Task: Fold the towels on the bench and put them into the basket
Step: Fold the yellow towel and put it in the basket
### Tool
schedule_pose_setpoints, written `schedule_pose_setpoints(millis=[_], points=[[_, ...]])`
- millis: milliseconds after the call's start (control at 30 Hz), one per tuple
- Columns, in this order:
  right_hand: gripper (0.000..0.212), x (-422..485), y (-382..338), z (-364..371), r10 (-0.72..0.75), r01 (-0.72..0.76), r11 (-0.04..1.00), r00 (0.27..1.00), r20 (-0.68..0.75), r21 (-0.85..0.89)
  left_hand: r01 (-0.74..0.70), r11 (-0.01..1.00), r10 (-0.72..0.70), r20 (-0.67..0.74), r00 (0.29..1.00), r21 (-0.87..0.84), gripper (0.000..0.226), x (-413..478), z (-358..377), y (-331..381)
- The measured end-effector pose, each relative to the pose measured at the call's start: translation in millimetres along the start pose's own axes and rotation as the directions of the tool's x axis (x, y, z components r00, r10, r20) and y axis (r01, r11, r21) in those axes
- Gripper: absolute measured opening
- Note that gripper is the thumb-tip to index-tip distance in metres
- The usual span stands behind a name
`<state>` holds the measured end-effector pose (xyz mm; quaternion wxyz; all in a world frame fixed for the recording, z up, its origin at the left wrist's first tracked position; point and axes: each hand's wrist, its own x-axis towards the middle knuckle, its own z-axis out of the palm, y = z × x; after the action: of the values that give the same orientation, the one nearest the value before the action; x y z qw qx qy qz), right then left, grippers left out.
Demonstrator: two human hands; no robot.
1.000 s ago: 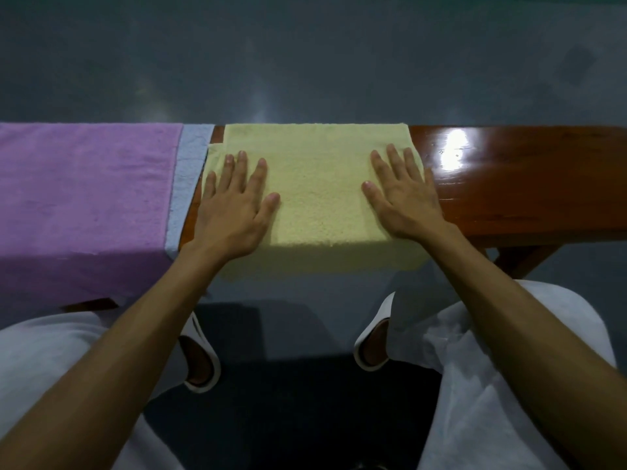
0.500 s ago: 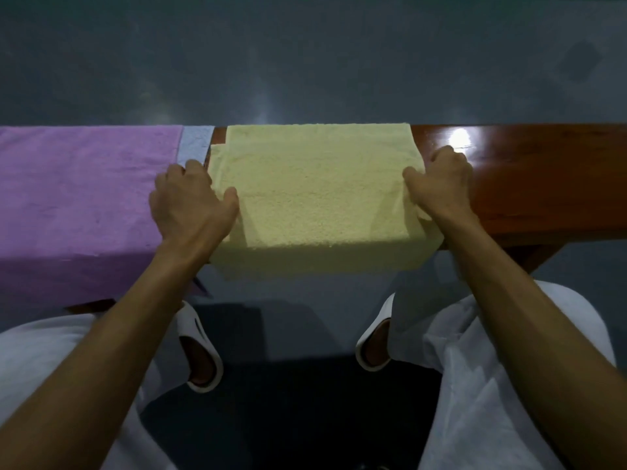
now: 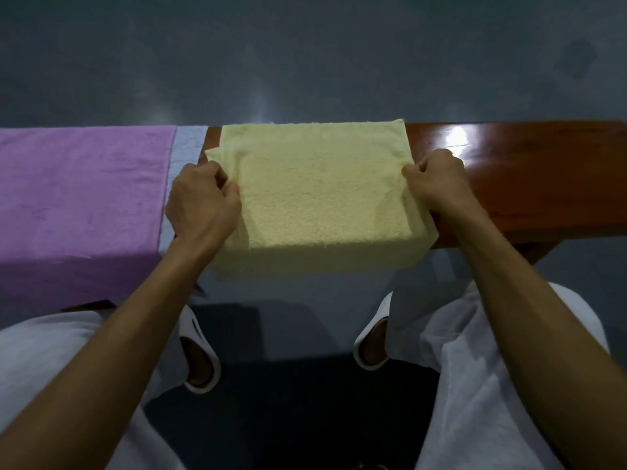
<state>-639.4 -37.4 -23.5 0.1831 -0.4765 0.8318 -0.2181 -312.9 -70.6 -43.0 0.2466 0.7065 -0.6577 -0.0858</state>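
Note:
A folded yellow towel (image 3: pixel 322 191) lies across the red-brown wooden bench (image 3: pixel 529 184), its near edge hanging over the front. My left hand (image 3: pixel 203 201) is closed on the towel's left edge and my right hand (image 3: pixel 437 184) is closed on its right edge. To the left a purple towel (image 3: pixel 81 198) is spread flat over the bench, with a pale blue towel (image 3: pixel 185 147) showing as a strip under its right side. No basket is in view.
Grey floor stretches beyond the bench. My knees in white trousers (image 3: pixel 481 368) and white slippers (image 3: pixel 200 357) are below the bench's front edge. A bench leg (image 3: pixel 539 251) shows under the right part.
Both hands went from lying flat on top of the yellow towel to its left and right edges and closed on them.

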Motion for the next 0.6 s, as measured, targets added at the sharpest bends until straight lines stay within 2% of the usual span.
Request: schedule_pose_setpoints(millis=[167, 300, 367, 400, 467, 533, 600], points=[[0.04, -0.9, 1.7, -7.7, 0.054, -0.041, 0.972, 0.997, -0.049, 0.232, 0.147, 0.952, -0.123, 0.105, 0.987, -0.267, 0.018, 10.7, -12.7, -8.4], [0.027, 0.5, 0.5, -4.3, 0.092, -0.116, 0.909, 0.993, 0.08, 0.4, 0.169, 0.955, -0.121, 0.201, 0.972, -0.244, 0.023, 11.7, -16.3, -13.2], [0.014, 2.6, 1.7, -5.1, 0.106, -0.162, 0.884, 0.983, 0.149, 0.44, 0.203, 0.962, -0.146, 0.283, 0.948, -0.183, 0.036, 13.2, -18.3, -15.2], [0.016, 3.2, 3.2, -6.5, 0.101, -0.169, 0.88, 0.98, 0.174, 0.444, 0.229, 0.964, -0.171, 0.339, 0.925, -0.138, 0.047, 14.5, -20.7, -16.1], [0.046, 2.4, 6.2, -9.5, 0.077, -0.157, 0.885, 0.978, 0.195, 0.439, 0.264, 0.959, -0.195, 0.434, 0.88, -0.104, 0.062, 17.5, -25.5, -16.5], [0.057, -1.5, 6.1, -12.7, 0.024, -0.11, 0.886, 0.981, 0.193, 0.45, 0.255, 0.95, -0.141, 0.482, 0.865, -0.179, 0.052, 18.4, -27.2, -17.1], [0.056, -4.0, 5.1, -15.8, -0.041, -0.065, 0.863, 0.979, 0.198, 0.501, 0.193, 0.936, -0.039, 0.458, 0.888, -0.295, 0.048, 16.9, -26.7, -18.4]])
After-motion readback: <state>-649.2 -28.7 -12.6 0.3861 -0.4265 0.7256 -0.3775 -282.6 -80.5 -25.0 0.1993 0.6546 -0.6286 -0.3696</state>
